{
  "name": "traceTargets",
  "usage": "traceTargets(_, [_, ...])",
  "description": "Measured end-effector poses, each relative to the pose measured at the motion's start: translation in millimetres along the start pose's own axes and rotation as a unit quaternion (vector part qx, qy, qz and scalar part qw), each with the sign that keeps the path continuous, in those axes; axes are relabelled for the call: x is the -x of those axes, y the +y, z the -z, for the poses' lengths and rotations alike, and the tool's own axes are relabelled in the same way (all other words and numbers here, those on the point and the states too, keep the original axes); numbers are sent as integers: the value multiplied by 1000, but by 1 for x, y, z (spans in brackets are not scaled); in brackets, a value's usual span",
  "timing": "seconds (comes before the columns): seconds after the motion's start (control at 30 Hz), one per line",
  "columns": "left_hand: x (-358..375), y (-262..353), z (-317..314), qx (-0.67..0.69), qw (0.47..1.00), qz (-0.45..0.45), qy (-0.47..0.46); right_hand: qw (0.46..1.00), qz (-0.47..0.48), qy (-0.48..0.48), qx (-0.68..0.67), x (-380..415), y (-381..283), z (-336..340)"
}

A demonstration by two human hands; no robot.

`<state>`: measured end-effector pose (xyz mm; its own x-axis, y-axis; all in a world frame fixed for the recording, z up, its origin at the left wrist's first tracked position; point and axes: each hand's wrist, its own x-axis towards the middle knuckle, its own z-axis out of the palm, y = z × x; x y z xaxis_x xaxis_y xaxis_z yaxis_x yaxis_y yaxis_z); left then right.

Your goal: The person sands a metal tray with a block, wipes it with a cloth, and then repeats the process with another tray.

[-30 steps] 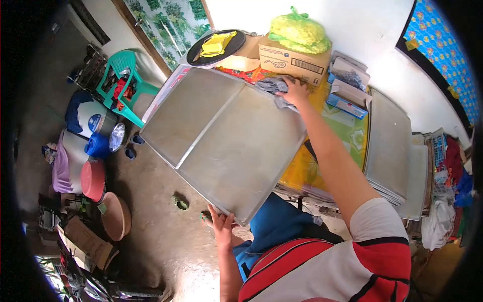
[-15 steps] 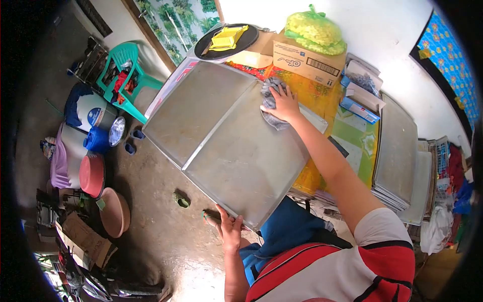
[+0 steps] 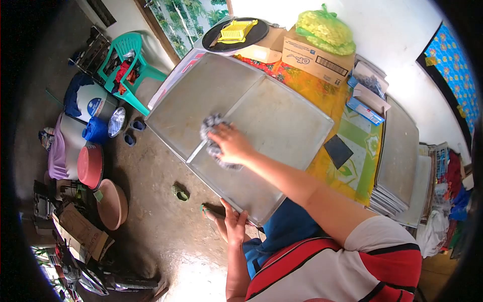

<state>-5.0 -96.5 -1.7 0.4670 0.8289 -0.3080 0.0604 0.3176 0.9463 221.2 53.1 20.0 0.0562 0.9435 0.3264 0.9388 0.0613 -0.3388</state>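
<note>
A large flat metal tray (image 3: pixel 282 118), with a raised strip (image 3: pixel 245 94) across its middle, lies tilted across the table in front of me. My right hand (image 3: pixel 233 144) presses a crumpled grey cloth (image 3: pixel 208 129) onto it, close to the lower end of the strip. The palm covers part of the cloth. At the tray's near edge, my left hand (image 3: pixel 234 225) grips the rim, its fingers at the lower corner.
Behind the tray, a cardboard box (image 3: pixel 311 61) carries a green bag (image 3: pixel 326 31) of yellow pieces. Stacked metal trays (image 3: pixel 397 156) stand at the right. A dark flat piece (image 3: pixel 338 151) lies on the tablecloth (image 3: pixel 363 168). Left are a green chair (image 3: pixel 132 85) and basins (image 3: pixel 111 204).
My right hand has swept the cloth from the tray's far side down and left to the middle strip. My left hand stays on the near rim. The view has shifted slightly.
</note>
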Motion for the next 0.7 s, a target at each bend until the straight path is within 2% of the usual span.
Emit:
traceTargets(0.13, [-3, -7, 1, -8, 1000, -16, 8, 989, 100, -24, -109, 15, -58, -21])
traceTargets(0.17, [-2, -7, 0, 13, 1000, -3, 10, 982, 126, 9, -138, 20, -71, -22])
traceTargets(0.23, [-1, -5, -2, 55, 998, 21, 13, 956, 166, -50, -238, 25, -90, -28])
traceTargets(0.3, [-2, -9, -2, 60, 998, 14, 11, 932, 242, -109, -246, 33, -112, -33])
traceTargets(0.33, [-2, -10, -4, 72, 997, 7, 17, 933, 179, -119, -287, 41, -130, -27])
traceTargets(0.37, [-2, -11, -3, 83, 996, 1, 21, 915, 121, -186, -336, 43, -141, -21])
traceTargets(0.4, [-3, -21, 3, 73, 996, 50, 27, 898, 74, -175, -398, 38, -148, -2])
traceTargets(0.43, [-1, -22, 2, 83, 994, 46, 59, 874, 24, -163, -457, 33, -149, 12])
traceTargets(0.5, [4, -30, -8, 109, 986, 39, 122, 850, -84, -44, -518, 24, -142, 28])
traceTargets(0.53, [4, -26, -6, 116, 984, 86, 107, 830, -97, 22, -549, 17, -133, 41])
traceTargets(0.57, [6, -22, -7, 101, 985, 85, 113, 793, -146, -6, -592, 14, -119, 56])
traceTargets(0.6, [8, -10, -8, 83, 987, 86, 104, 771, -161, 8, -616, 12, -106, 83])
traceTargets(0.63, [8, -2, -9, 66, 989, 88, 97, 710, -166, 30, -683, 11, -92, 99])
traceTargets(0.67, [7, -1, -11, 68, 991, 31, 109, 644, -168, 50, -745, 12, -80, 115])
traceTargets(0.7, [6, -2, -14, 72, 990, -28, 121, 615, -178, 57, -766, 16, -73, 149])
